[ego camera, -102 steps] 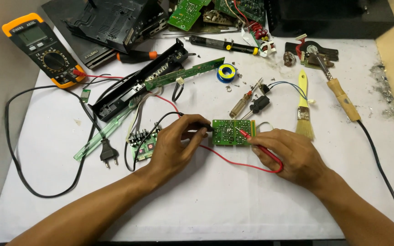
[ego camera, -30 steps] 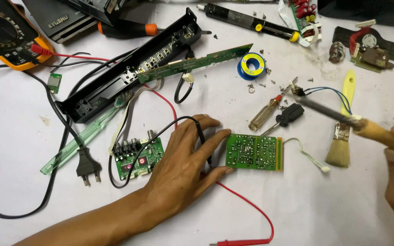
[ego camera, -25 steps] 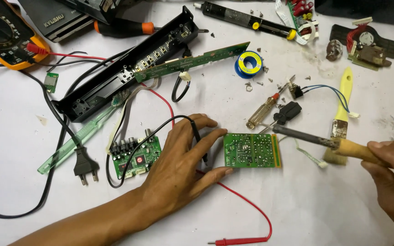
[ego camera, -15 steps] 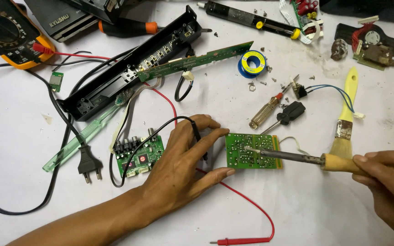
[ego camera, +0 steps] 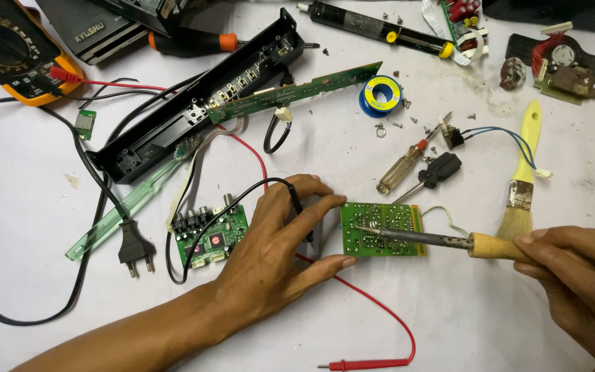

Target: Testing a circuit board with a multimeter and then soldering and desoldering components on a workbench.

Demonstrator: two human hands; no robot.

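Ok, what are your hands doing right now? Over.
Left hand flat, steadying green circuit board. Right hand grips soldering iron, tip on board. Black probe wire under left fingers. Nothing blocking.

- Small circuit board [ego camera: 382,229] lies between left hand [ego camera: 277,255] and right hand [ego camera: 580,275].
- Soldering iron [ego camera: 435,240] lies across the board.
- Brush [ego camera: 520,186] lies behind the right hand.

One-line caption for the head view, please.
Left hand steadies a small green circuit board while the right hand brings a wooden-handled soldering iron onto it, amid tools on a white table.
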